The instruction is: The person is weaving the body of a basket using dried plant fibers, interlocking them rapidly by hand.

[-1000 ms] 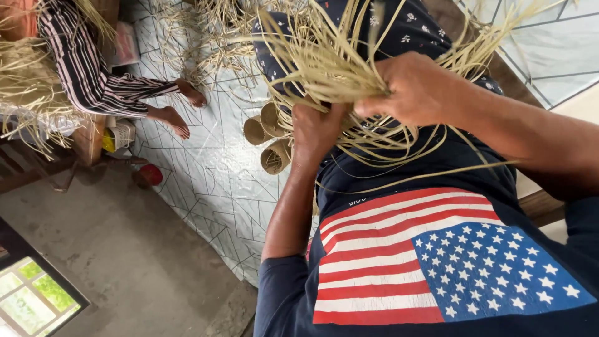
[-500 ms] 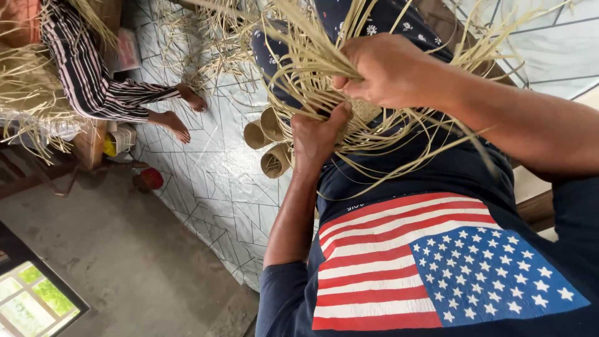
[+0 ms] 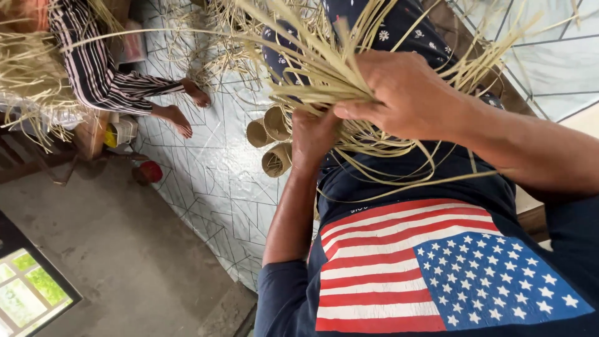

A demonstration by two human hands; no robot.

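**Overhead view: two hands closed on one bundle of pale straw strips**

Centrally, one bundle of straw strips (image 3: 324, 68) is held above the person's lap, its loose ends fanning toward the upper left and upper right. Two hands grip it. Which hand is left and which is right rests on the arm positions: the left hand (image 3: 315, 134) comes up from below on a bare forearm, its fingers curled shut around the underside of the bundle; the right hand (image 3: 405, 93) reaches in from the right edge, its fingers (image 3: 359, 107) folded down tight over the top of the same strips. The two hands lie just beside one another, with the strips pressed between them.

Three cardboard tubes (image 3: 271, 140) lie on the floor just left of the left hand, touching each other, open ends toward the camera. One navy shirt (image 3: 437, 268) with a striped and starred flag print fills the lower right.

At upper left sits one other person in a striped garment (image 3: 93, 68), two bare feet (image 3: 184, 106) resting on the floor, with a second mass of straw (image 3: 28, 75) beside them. One small red object (image 3: 150, 170) lies near the feet.

Underfoot is a pale floor covering (image 3: 212, 187) with thin geometric lines; beside it, bare grey concrete (image 3: 93, 249). One window (image 3: 31, 290) showing greenery sits at lower left.
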